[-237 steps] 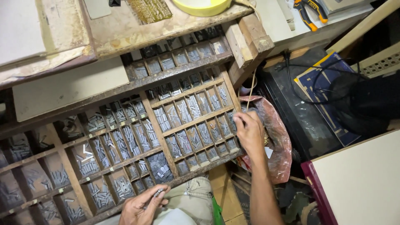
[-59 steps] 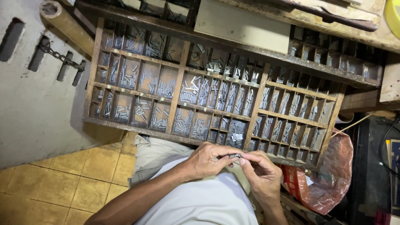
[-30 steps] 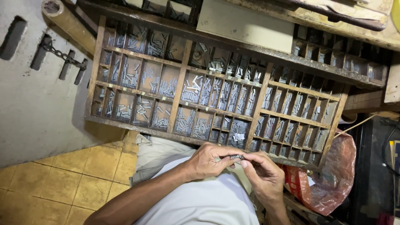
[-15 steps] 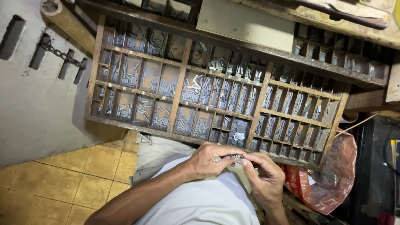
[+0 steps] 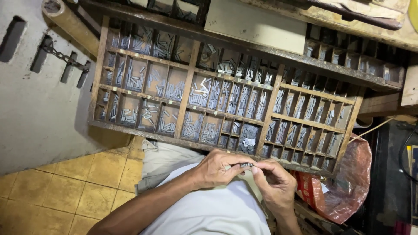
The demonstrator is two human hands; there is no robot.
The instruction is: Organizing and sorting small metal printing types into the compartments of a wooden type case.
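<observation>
Small grey metal type pieces [image 5: 246,165] pinched between left hand [image 5: 215,169] and right hand [image 5: 274,182] fingertips. At 12 o'clock: wooden type case [image 5: 188,89], compartments holding grey metal sorts [image 5: 200,93].

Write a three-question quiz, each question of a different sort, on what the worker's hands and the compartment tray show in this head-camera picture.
1. True or false: both hands meet on a small row of metal type pieces.
2. Multiple choice: the wooden type case lies (a) behind the person, (b) just beyond the hands, (c) on the tiled floor.
3. What hangs to the right of the case's lower corner?

Key:
1. True: the left hand and right hand pinch it between their fingertips.
2. b.
3. A reddish plastic bag.
</observation>
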